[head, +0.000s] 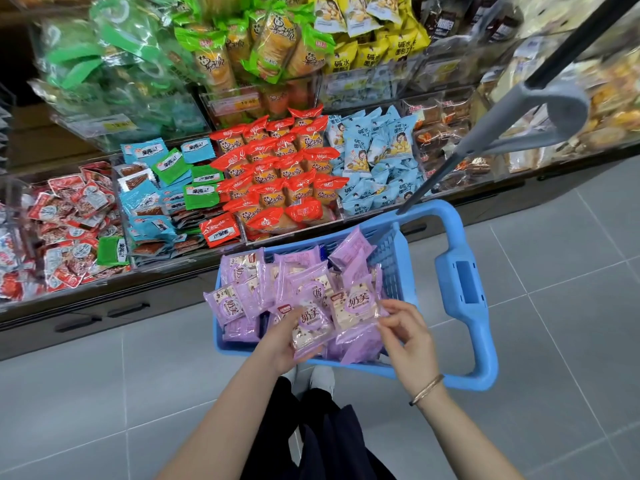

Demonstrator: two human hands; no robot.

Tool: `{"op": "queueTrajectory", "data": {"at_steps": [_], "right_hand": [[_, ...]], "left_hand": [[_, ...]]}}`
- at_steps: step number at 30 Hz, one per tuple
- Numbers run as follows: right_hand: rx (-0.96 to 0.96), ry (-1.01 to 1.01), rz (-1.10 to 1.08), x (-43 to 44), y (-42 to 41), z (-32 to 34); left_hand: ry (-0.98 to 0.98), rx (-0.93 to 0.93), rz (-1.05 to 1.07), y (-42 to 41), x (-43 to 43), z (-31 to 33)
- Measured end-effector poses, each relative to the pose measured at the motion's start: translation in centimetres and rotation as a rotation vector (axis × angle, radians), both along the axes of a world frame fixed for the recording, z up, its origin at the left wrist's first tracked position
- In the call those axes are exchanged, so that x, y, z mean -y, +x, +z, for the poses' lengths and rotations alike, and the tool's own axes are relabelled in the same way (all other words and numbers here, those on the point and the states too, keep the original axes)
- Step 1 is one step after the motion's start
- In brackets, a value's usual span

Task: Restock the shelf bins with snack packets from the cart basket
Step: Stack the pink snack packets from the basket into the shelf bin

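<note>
A blue cart basket point(465, 289) stands on the floor in front of the shelf, filled with several purple snack packets point(304, 275). My left hand point(282, 344) grips one purple packet point(311, 327) over the basket's near edge, thumb on top. My right hand point(405, 330) pinches the corner of another purple packet point(349, 304) beside it. The shelf bins point(242, 188) behind the basket hold red, blue, green and light-blue packets.
The basket's long grey and black handle point(485, 140) rises up and to the right across the shelf. Upper bins hold green and yellow packets point(263, 43). Grey tiled floor point(571, 265) lies right of the basket. My shoes point(320, 379) are just behind it.
</note>
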State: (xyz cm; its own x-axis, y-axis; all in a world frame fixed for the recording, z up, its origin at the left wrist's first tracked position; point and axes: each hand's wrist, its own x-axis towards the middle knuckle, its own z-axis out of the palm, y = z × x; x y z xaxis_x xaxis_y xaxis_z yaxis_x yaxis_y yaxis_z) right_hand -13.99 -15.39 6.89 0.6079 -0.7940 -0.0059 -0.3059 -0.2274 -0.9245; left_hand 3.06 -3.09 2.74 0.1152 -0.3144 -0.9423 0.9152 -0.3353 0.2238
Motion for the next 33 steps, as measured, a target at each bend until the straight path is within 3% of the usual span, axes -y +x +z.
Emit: {"op": "queueTrajectory", "data": {"at_steps": [3, 6, 12, 14, 17, 21, 23, 28, 30, 33], "right_hand": [[0.022, 0.031, -0.008, -0.4, 0.7, 0.0], [-0.071, 0.079, 0.147, -1.9, 1.3, -0.7], [-0.258, 0.209, 0.48, -0.8, 2.8, -2.1], [-0.303, 0.283, 0.355, 1.4, 4.3, -3.1], [-0.524, 0.238, 0.035, 4.3, 7.6, -5.7], [-0.79, 0.134, 0.055, 5.0, 10.9, -8.7], [-0.823, 0.067, 0.068, 5.1, 11.2, -9.8], [-0.472, 0.417, -0.262, 6.6, 9.0, -8.5], [-0.248, 0.559, -0.399, 7.3, 6.8, -7.5], [0.13, 0.963, -0.474, 7.5, 4.5, -5.3]], "left_hand": [[-0.034, -0.084, -0.043, 0.1, -0.5, -0.5], [-0.129, -0.082, -0.076, 0.2, -0.5, -0.6], [-0.092, 0.126, -0.09, 1.8, -0.5, 0.1], [-0.043, 0.236, -0.036, 2.5, -1.3, -0.1], [-0.039, 0.296, 0.036, 3.2, -2.5, 0.0], [-0.022, 0.36, 0.02, 3.2, -3.8, 0.2], [-0.001, 0.395, -0.008, 3.1, -4.5, 0.1], [0.052, 0.414, 0.04, 3.5, -5.7, -0.7], [0.041, 0.423, 0.055, 3.7, -5.6, -0.7], [0.013, 0.443, 0.052, 3.9, -4.9, -0.6]]}}
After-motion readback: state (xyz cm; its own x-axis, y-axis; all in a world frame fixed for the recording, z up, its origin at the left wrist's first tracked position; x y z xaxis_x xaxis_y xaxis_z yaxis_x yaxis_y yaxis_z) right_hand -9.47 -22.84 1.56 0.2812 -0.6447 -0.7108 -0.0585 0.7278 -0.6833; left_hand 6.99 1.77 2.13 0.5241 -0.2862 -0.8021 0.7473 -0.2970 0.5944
